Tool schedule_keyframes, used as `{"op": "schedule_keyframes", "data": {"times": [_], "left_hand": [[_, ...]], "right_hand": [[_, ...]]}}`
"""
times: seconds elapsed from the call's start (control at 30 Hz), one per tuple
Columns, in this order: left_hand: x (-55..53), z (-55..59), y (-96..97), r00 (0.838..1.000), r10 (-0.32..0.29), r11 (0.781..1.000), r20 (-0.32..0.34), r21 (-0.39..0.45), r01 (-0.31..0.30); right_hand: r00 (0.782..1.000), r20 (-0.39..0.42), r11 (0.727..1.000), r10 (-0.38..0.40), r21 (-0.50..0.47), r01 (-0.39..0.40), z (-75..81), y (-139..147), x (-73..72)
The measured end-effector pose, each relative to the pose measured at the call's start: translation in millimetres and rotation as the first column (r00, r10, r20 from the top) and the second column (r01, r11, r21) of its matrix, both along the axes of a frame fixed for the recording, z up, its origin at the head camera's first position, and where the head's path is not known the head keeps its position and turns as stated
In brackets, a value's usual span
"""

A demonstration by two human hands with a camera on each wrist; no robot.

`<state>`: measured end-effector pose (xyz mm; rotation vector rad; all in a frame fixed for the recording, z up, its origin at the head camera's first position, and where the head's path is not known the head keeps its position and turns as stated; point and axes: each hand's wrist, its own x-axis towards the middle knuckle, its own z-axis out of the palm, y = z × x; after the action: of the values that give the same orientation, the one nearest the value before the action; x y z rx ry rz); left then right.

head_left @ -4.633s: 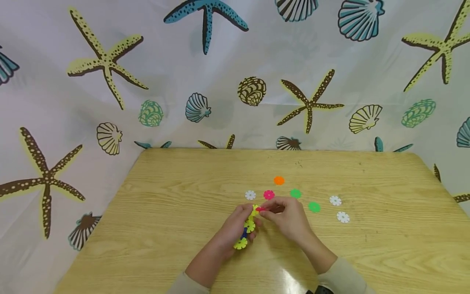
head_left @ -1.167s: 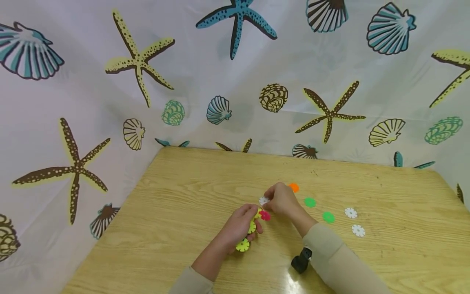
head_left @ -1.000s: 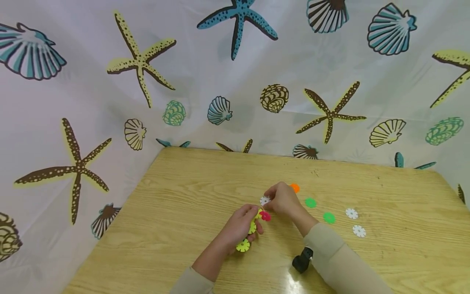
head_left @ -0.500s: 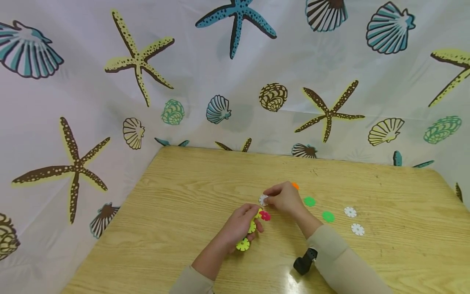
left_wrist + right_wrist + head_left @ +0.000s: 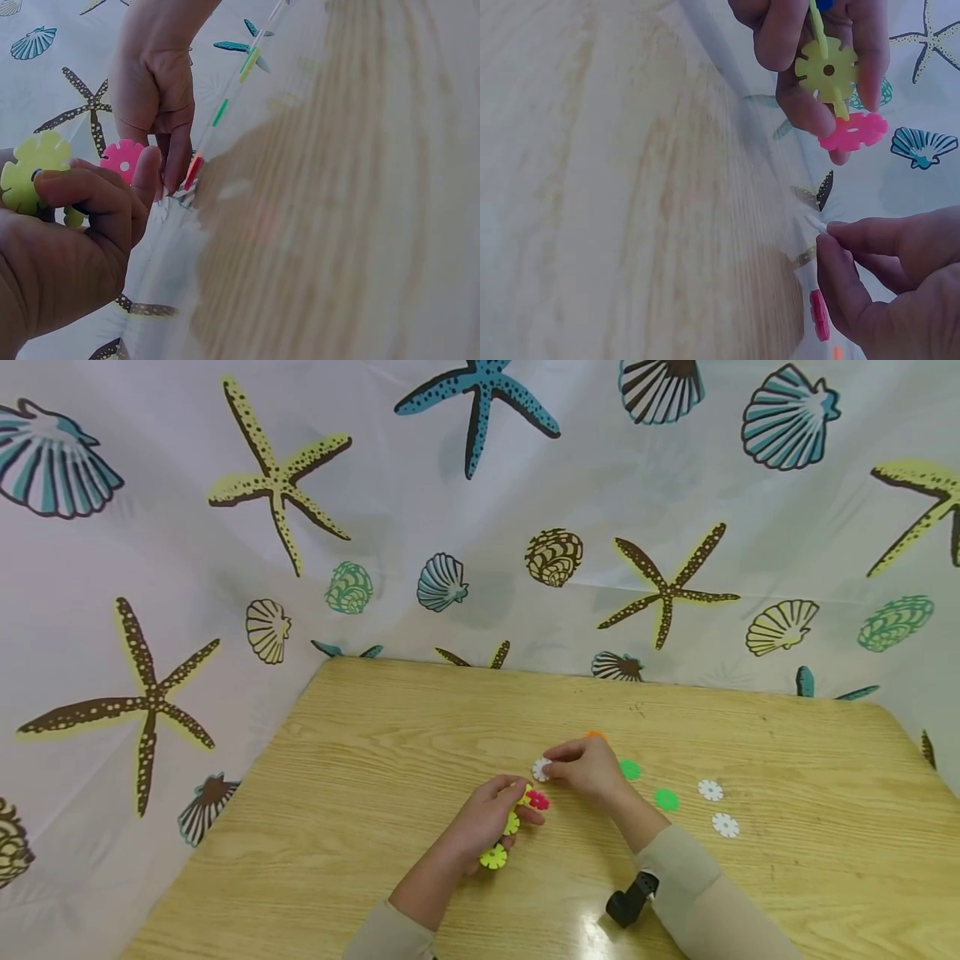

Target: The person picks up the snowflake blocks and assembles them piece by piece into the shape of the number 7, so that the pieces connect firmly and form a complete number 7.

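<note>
Linked chain of yellow notched plastic discs [image 5: 512, 822] clamped in left hand [image 5: 483, 817], pink notched plastic disc [image 5: 538, 800] at far end. Just beyond chain, right hand [image 5: 592, 770] pinches white notched plastic disc [image 5: 540, 769]. My worry: shallow pinch may drop it; overtight left grip may pop joints. Right of chain, on desk [image 5: 375, 735]: green plastic discs [image 5: 666, 799].

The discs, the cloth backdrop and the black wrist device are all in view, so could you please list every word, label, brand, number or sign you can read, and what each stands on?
None: no writing can be read in any view.
Yellow discs, pink disc, held white disc, green discs: no lettering shows.
Cloth backdrop: starfish and shell pictures, no words.
Black wrist device: too small to tell whether it is marked.
</note>
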<state>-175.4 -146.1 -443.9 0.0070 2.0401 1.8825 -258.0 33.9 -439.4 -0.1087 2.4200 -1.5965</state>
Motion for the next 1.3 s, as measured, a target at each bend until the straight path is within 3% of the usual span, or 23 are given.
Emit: {"op": "schedule_keyframes", "data": {"times": [0.17,0.4,0.97,1.3], "left_hand": [[-1.7,-1.6,0.9,1.0,0.001,1.0,0.011,-0.02,-0.001],[-3.0,-2.3,2.4,1.0,0.008,1.0,0.02,-0.023,-0.007],[-1.7,-2.3,3.4,0.998,0.064,0.998,0.002,0.008,-0.064],[-1.6,-4.1,5.0,0.998,0.068,0.998,0.009,0.001,-0.068]], "right_hand": [[1.0,0.003,1.0,0.0,-0.009,0.0,1.4,7.1,5.3],[0.998,0.066,0.994,-0.001,-0.112,0.009,4.5,15.6,14.5],[0.997,0.077,0.978,0.007,-0.208,0.01,7.5,23.0,37.0],[0.995,0.095,0.977,-0.01,-0.211,0.029,5.0,26.4,45.2]]}}
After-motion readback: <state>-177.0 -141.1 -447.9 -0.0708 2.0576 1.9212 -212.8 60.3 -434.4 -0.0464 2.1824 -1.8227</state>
